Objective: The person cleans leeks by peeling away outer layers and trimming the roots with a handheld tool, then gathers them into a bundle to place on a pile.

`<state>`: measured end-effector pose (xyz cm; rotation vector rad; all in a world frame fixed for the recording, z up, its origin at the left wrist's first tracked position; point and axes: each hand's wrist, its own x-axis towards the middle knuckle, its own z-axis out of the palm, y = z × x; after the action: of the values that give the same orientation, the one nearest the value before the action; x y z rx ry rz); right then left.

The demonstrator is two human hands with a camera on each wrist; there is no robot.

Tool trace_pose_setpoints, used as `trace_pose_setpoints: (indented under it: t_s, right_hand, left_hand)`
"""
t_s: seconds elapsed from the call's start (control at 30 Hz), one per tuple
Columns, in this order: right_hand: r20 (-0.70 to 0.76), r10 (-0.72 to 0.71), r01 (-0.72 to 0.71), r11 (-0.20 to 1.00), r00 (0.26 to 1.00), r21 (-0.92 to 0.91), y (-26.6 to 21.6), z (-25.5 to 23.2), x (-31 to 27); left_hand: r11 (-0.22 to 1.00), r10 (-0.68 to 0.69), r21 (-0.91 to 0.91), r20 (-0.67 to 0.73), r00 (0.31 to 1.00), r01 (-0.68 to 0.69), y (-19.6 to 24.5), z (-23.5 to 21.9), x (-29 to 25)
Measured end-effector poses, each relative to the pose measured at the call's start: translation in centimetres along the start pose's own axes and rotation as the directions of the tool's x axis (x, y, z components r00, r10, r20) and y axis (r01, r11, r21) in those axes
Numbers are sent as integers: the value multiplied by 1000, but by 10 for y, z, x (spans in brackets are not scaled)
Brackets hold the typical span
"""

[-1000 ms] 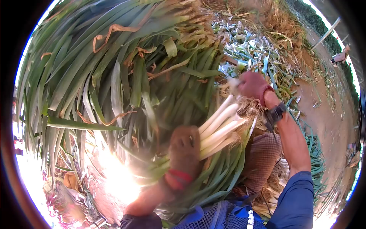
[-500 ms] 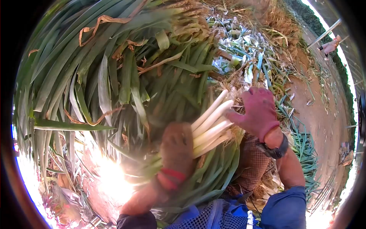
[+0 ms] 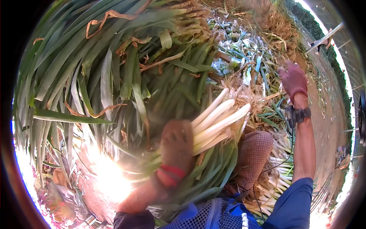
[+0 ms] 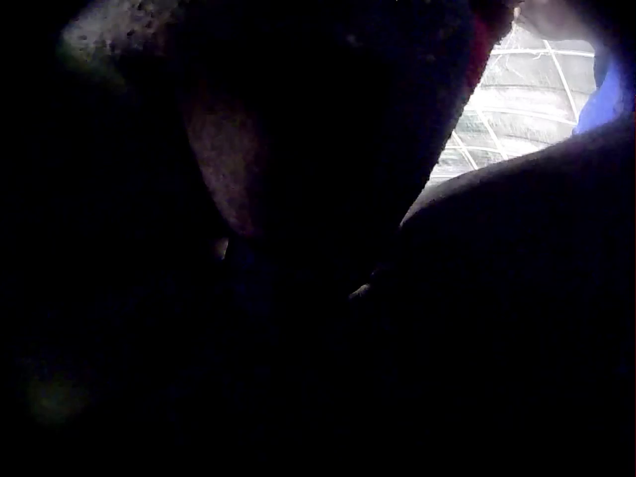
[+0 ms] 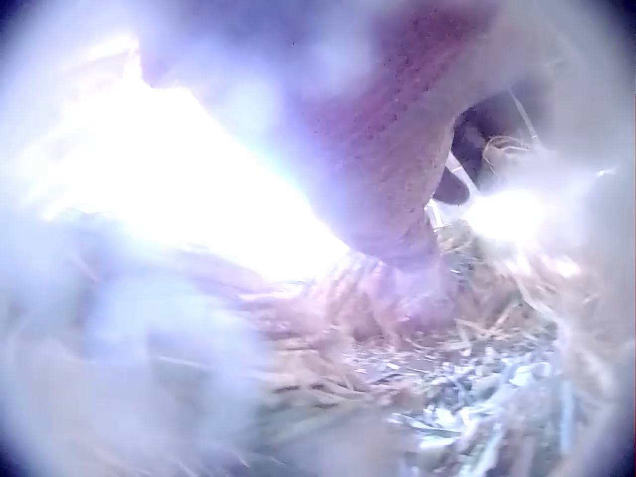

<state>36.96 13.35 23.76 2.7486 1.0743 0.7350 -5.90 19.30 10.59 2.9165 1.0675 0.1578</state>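
Observation:
My gloved left hand (image 3: 177, 145) grips a bunch of leeks (image 3: 215, 118) around their stalks. Their pale white ends point up and to the right, and the green part runs out behind the hand to the lower left. The left wrist view is almost wholly dark, with only a patch of glove (image 4: 227, 164) faintly lit. Out at the upper right, my right hand (image 3: 294, 80) in a reddish glove reaches over leaf scraps (image 3: 248, 53), well apart from the bunch. Its fingers are spread, and nothing shows in them. Glare washes out much of the right wrist view.
A large heap of leeks with long green leaves (image 3: 114, 72) fills the left. Loose roots (image 3: 248, 95) lie just beyond the bunch. Below the right arm, more white-stemmed leeks (image 3: 280, 175) lie beside a checked trouser knee (image 3: 253, 156). Bare soil (image 3: 328, 126) stretches along the right.
My right hand has moved from the white ends of the leeks up and away to the right. The left hand keeps hold of the bunch in nearly the same place.

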Motion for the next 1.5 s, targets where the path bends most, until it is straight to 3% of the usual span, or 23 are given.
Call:
trace_pose_setpoints:
  t_s: [0.07,0.13,0.17,0.23,0.37,0.43,0.47,0.5,0.53,0.57,0.63,0.73,0.83,0.9,1.07,1.27,1.33,1.37,1.43,1.5]
  right_hand:
    - [91,-281,217,876,955,431,-36,-26,-13]
    - [361,-552,277,761,752,587,-72,-45,-18]
    - [360,-554,280,760,750,587,-83,-50,-26]
    - [282,-680,373,647,676,665,-107,-60,-44]
    - [269,-751,486,613,603,623,-151,-88,-65]
    - [183,-902,678,417,392,605,-162,-88,-84]
    - [90,-921,658,337,380,674,-160,-64,-99]
    - [89,-923,656,332,375,678,-161,-67,-105]
    - [171,-930,704,360,326,613,-163,-73,-110]
    - [255,-925,750,378,281,543,-164,-76,-114]
    - [258,-921,747,388,292,540,-165,-80,-119]
    - [320,-902,734,424,289,531,-168,-87,-118]
    - [214,-923,763,385,320,519,-176,-88,-118]
    - [322,-905,762,411,277,500,-185,-98,-117]
    - [339,-896,793,420,286,442,-201,-83,-119]
    - [353,-892,802,422,283,423,-208,-68,-128]
    - [224,-915,812,401,335,424,-206,-62,-131]
    - [236,-904,803,426,357,417,-207,-58,-132]
    - [253,-919,724,393,301,567,-205,-60,-130]
    - [183,-933,750,359,311,555,-202,-56,-132]
  left_hand:
    - [998,-6,64,49,999,3,3,2,-2]
    - [996,62,68,1,998,-62,3,-1,-2]
    - [996,59,67,1,998,-59,4,-2,-2]
    - [996,27,87,-48,998,-23,3,-3,-2]
    - [997,16,77,8,1000,-17,5,-5,-3]
    - [1000,11,16,-18,1000,-11,4,-7,-2]
    - [1000,7,17,-13,1000,-6,-1,-10,1]
    - [987,37,-153,-81,996,-49,-10,-13,4]
    - [943,55,-316,-152,987,-101,-17,-16,7]
    - [944,52,-317,-145,988,-96,-21,-20,9]
    - [870,99,-486,6,995,-84,-27,-26,12]
    - [841,134,-537,81,988,-70,-41,-24,16]
    - [802,164,-596,144,976,-47,-60,-17,23]
    - [782,212,-623,234,949,-21,-68,-17,28]
    - [765,236,-641,196,952,-58,-80,-1,31]
    - [796,182,-605,235,955,-3,-78,3,27]
    - [793,145,-609,177,974,-7,-76,5,22]
    - [790,170,-613,169,971,-31,-75,2,19]
    - [819,125,-574,193,973,8,-67,-7,21]
    - [784,132,-620,131,983,-23,-67,8,18]
